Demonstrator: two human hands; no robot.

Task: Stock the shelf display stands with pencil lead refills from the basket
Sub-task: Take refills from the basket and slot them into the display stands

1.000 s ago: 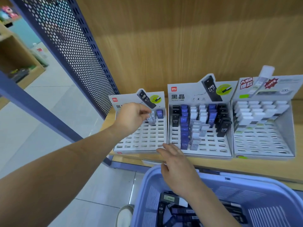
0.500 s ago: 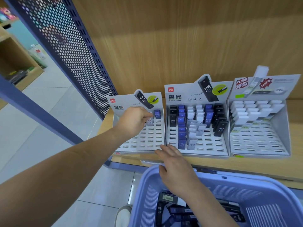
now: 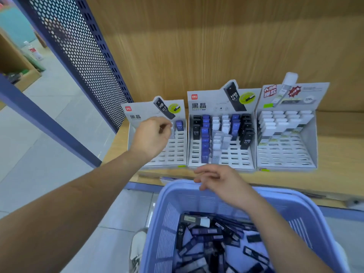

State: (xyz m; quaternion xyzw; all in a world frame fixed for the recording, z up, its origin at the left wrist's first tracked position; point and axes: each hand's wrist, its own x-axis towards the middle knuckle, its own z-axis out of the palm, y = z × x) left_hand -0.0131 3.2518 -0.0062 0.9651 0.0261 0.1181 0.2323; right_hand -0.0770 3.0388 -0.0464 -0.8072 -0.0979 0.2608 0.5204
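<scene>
The lilac basket (image 3: 171,196) in the foreground holds several dark and blue lead refills (image 3: 206,233). My left hand (image 3: 152,134) reaches over the nearly bare left display stand (image 3: 175,154). Its curled fingertips pinch a pale refill (image 3: 173,132) standing in the back row, next to a blue refill (image 3: 179,126). My right hand (image 3: 222,184) hovers over the basket's far rim with loose fingers and holds nothing. The middle stand (image 3: 236,160) carries black, blue and white refills.
A third stand (image 3: 285,154) with white refills sits at the right on the wooden shelf (image 3: 334,174). A perforated blue side panel (image 3: 88,56) closes the shelf's left end. Tiled floor and my shoe (image 3: 137,251) lie left of the basket.
My left hand stays at the back row of the left stand, with the pale refill now lower in its slot. My right hand's fingers have lifted off the stand's front edge.
</scene>
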